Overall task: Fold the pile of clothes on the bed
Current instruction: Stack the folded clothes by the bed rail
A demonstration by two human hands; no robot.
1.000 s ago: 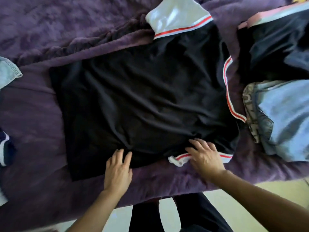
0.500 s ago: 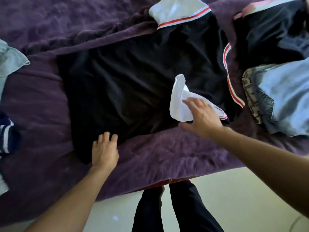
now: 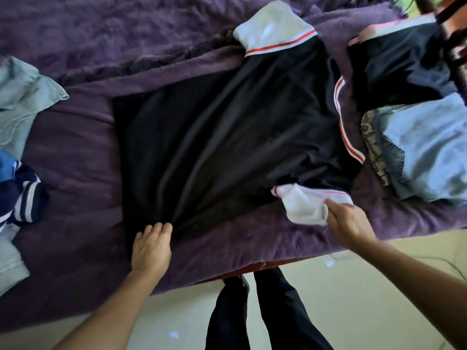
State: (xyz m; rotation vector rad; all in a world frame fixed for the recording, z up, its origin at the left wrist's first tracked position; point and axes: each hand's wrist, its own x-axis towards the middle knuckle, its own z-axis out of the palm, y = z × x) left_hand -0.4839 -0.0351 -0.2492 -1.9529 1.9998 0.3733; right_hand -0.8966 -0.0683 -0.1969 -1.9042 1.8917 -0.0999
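Swung back down from the chest of the black shirt (image 3: 227, 147), where it was being held half a second ago, the near sleeve (image 3: 303, 208) is now lying crumpled off the shirt's near right corner, out over the purple blanket (image 3: 75, 152). The right hand (image 3: 350, 223) is pinching this soft white sleeve at its outer end, thumb and fingers closed on the bunched cloth, and a thin red stripe is showing along the cuff. The left hand (image 3: 151, 246) is sitting at the shirt's near hem toward the left. Its fingers are curling down into the thin, smooth fabric and clamping it, so long creases are fanning out from the fingertips across the body.

The shirt itself is lying spread out in the middle of the plush blanket, roughly square, with its red-and-white striped collar (image 3: 347, 127) running along its right edge. The far sleeve (image 3: 270, 24), white and boxy with the same striped band, is sticking out from the shirt's far side. To the right of the shirt, pale blue jeans (image 3: 424, 147) are lying folded, with a dark garment (image 3: 404, 66) beyond them. To the shirt's left, a washed denim piece (image 3: 20, 104) and a navy striped knit (image 3: 27, 198) are lying rumpled.
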